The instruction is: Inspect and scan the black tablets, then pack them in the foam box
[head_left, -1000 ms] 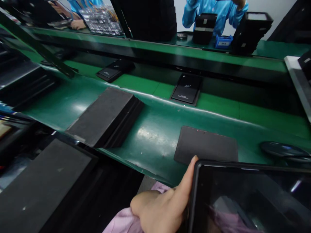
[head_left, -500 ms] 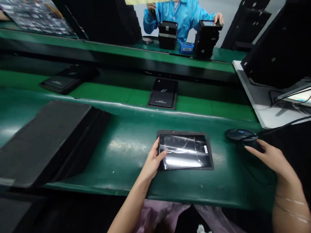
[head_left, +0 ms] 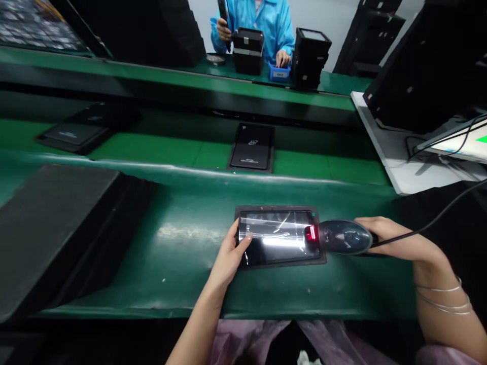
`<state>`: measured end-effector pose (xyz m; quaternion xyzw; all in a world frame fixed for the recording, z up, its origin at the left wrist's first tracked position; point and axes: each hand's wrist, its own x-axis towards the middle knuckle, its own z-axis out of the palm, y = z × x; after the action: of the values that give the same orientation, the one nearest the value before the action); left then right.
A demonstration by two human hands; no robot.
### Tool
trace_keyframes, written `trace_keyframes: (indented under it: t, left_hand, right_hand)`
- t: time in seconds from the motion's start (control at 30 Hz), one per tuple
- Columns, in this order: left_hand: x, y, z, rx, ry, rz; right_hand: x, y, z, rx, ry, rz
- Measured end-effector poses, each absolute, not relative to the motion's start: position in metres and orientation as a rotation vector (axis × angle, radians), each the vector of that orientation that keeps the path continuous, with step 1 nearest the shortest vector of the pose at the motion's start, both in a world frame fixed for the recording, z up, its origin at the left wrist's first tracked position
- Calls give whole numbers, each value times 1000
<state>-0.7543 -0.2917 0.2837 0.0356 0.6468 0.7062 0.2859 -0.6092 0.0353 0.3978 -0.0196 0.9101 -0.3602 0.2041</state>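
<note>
A dark glossy tablet (head_left: 277, 243) lies screen up in a thin black tray (head_left: 321, 258) on the green mat (head_left: 198, 203). My left hand (head_left: 232, 248) grips the tablet's left edge, thumb on the glass. The fingers of my right hand (head_left: 384, 235) are wrapped round a black corded barcode scanner (head_left: 344, 237), its handle mostly hidden. The scanner's head is at the tablet's right end, and its red light falls on a small white label (head_left: 312, 232) there.
Two more tablets lie back up on the green belt, one in the middle (head_left: 252, 146), one at left (head_left: 76, 133). Black trays (head_left: 57, 218) are stacked at left. A monitor (head_left: 464, 142) stands at right. Across the line, a person in blue (head_left: 262, 20) reaches into a blue box (head_left: 279, 73).
My right hand has lifted the scanner and moved it left to the tablet, and its red light is now on. Across the line, the person's hand has moved from the right stack to the blue box.
</note>
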Motion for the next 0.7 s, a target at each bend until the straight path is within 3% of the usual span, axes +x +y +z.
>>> trace_keyframes:
  t: [0.27, 0.53, 0.7]
  left_hand:
    - [-755, -292, 284, 44, 1751, 1880]
    - [-750, -289, 296, -268, 1626, 1957]
    - [-738, -270, 329, -314, 1527, 1915]
  right_hand:
    - [-609, 35, 400, 2, 2574, -1036]
    - [-588, 78, 354, 865, 2890, -1081]
    - [-549, 45, 366, 1305, 3129, -1112]
